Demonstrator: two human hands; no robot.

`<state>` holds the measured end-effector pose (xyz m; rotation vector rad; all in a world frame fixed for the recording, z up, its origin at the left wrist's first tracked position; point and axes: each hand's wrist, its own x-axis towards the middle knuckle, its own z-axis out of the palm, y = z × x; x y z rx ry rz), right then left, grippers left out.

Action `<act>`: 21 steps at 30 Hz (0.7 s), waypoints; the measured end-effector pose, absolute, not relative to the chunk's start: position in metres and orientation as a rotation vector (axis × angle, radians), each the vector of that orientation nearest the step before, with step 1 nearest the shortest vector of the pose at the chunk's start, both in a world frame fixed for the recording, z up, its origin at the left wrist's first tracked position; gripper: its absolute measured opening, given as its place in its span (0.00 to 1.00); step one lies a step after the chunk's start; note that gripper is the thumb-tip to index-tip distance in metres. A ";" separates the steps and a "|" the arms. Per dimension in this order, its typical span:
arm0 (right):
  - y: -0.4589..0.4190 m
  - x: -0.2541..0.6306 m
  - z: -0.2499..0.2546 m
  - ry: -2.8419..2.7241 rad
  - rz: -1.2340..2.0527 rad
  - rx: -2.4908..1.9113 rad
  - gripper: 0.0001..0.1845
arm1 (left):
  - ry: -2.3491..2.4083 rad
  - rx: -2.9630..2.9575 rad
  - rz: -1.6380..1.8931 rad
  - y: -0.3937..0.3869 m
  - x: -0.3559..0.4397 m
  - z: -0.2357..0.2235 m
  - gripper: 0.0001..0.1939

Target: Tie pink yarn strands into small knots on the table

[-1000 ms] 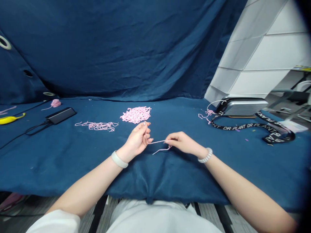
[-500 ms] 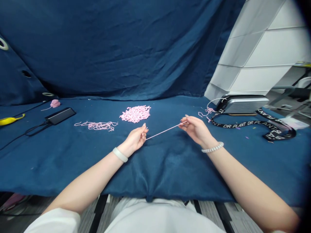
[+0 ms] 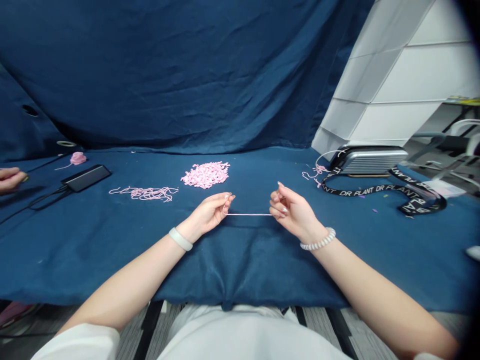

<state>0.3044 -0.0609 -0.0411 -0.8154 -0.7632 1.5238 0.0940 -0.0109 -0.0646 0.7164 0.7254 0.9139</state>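
Note:
A short pink string point(image 3: 248, 214) is stretched straight and level between my two hands, just above the blue cloth point(image 3: 240, 250). My left hand point(image 3: 208, 212) pinches its left end with thumb and fingers closed. The string's right end is pinched by my right hand point(image 3: 290, 210), its other fingers curled. A heap of small pink knotted pieces point(image 3: 205, 174) lies a little beyond my left hand. Loose pink strings point(image 3: 144, 192) lie spread out to the left of that heap.
A black flat device with a cable point(image 3: 85, 177) and a small pink ball of yarn point(image 3: 77, 158) lie at the far left. Another person's hand point(image 3: 10, 179) shows at the left edge. A silver case point(image 3: 371, 160) and a black printed lanyard point(image 3: 386, 192) sit at the right.
My right hand came down and inward from the upper right, so the slanted string now lies level and shorter between my hands. Another person's hand has appeared at the left, where a yellow object lay.

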 end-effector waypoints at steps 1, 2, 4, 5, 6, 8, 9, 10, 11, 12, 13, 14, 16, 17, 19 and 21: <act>-0.059 0.305 -0.043 -0.777 1.507 -0.828 0.17 | 0.727 0.722 0.906 -0.011 0.094 -0.065 0.09; -0.058 0.305 -0.046 -0.791 1.484 -0.832 0.17 | 0.730 0.727 0.900 -0.012 0.094 -0.064 0.09; -0.055 0.306 -0.050 -0.822 1.437 -0.831 0.17 | 0.737 0.733 0.886 -0.014 0.094 -0.062 0.11; -0.055 0.307 -0.051 -0.841 1.421 -0.834 0.17 | 0.738 0.739 0.875 -0.016 0.094 -0.061 0.13; -0.054 0.306 -0.052 -0.863 1.409 -0.847 0.16 | 0.738 0.748 0.860 -0.019 0.095 -0.059 0.15; -0.055 0.305 -0.054 -0.918 1.388 -0.896 0.16 | 0.738 0.780 0.823 -0.024 0.097 -0.056 0.18; -0.056 0.303 -0.054 -0.948 1.380 -0.931 0.15 | 0.739 0.800 0.807 -0.027 0.098 -0.054 0.19; -0.057 0.301 -0.054 -0.980 1.377 -0.965 0.15 | 0.742 0.820 0.795 -0.029 0.099 -0.053 0.19; -0.058 0.300 -0.055 -1.015 1.379 -0.994 0.15 | 0.745 0.837 0.790 -0.031 0.100 -0.052 0.18; -0.059 0.298 -0.056 -1.054 1.381 -1.019 0.16 | 0.746 0.848 0.791 -0.032 0.101 -0.052 0.16; -0.060 0.296 -0.057 -1.095 1.378 -1.039 0.17 | 0.746 0.852 0.796 -0.033 0.101 -0.052 0.15; -0.061 0.294 -0.058 -1.135 1.372 -1.056 0.18 | 0.744 0.853 0.803 -0.034 0.102 -0.053 0.13; -0.064 0.289 -0.060 -1.187 1.355 -1.085 0.19 | 0.740 0.852 0.816 -0.034 0.103 -0.055 0.09; -0.065 0.287 -0.062 -1.193 1.347 -1.097 0.20 | 0.739 0.852 0.822 -0.034 0.103 -0.057 0.08; -0.068 0.282 -0.063 -1.170 1.343 -1.111 0.21 | 0.743 0.848 0.825 -0.035 0.105 -0.060 0.08; -0.070 0.279 -0.064 -1.114 1.360 -1.094 0.23 | 0.745 0.828 0.819 -0.037 0.107 -0.064 0.09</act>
